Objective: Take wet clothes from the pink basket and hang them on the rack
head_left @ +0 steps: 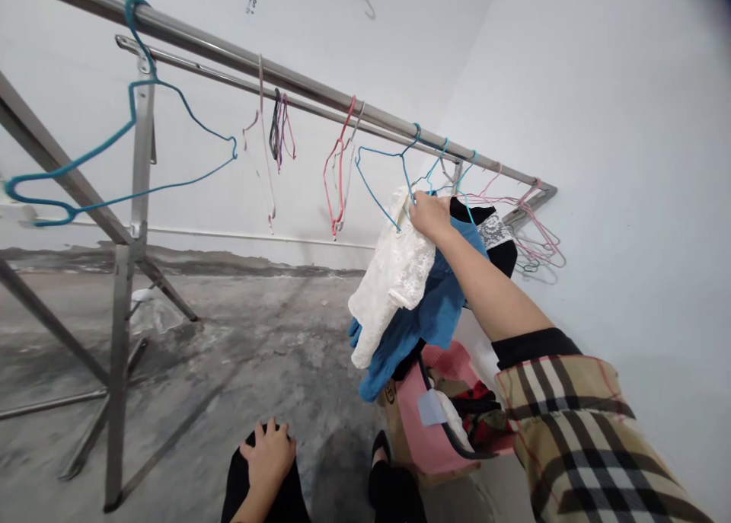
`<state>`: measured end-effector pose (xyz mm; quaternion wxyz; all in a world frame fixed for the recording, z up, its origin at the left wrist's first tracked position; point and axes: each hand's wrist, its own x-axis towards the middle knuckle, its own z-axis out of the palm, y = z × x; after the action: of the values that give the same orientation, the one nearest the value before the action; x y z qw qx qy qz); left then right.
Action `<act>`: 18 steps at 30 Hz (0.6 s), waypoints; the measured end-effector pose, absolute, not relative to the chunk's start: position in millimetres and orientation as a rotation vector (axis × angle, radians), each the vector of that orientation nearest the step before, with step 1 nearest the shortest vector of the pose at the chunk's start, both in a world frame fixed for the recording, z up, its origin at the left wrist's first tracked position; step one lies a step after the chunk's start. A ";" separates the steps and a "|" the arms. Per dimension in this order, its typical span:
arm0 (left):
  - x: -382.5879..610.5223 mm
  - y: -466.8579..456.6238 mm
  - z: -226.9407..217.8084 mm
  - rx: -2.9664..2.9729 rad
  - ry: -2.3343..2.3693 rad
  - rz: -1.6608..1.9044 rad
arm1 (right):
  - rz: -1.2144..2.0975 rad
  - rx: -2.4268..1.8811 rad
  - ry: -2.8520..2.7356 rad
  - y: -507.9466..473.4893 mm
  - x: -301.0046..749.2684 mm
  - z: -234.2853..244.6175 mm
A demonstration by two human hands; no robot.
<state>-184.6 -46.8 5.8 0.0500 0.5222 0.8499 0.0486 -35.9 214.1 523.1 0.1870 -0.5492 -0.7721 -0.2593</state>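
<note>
**Soft Clothes Held Up High**

My right hand (431, 215) is closed tight around the hanger necks (412, 200), just below the steel rail (228, 51). A white lace top (394, 272), a blue shirt (426, 310) and a black top (494, 249) hang there. They are light and floppy, so the hangers are the best place to hold. My left hand (268, 456) lies on something black (288, 500) down low; I cannot tell if it grips. Below, a pink plastic basket (422, 447) holds red and black clothes (483, 416).
</note>
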 end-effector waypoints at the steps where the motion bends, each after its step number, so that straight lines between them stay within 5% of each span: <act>1: -184.4 -46.9 6.2 1.591 2.591 0.155 | -0.720 -1.550 -2.188 213.8 -37.5 524.3; 12: -184.6 -46.4 6.9 1.573 2.571 0.142 | -0.761 -1.503 -2.139 212.5 -49.0 529.2; 18: -183.6 -46.8 7.9 1.578 2.567 0.153 | -0.360 -1.255 -2.234 194.0 -75.1 518.9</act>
<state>-183.6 -46.8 7.9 0.0622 0.5220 0.8491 0.0508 -75.1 194.0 518.9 0.2734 -0.4664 -0.8305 -0.1339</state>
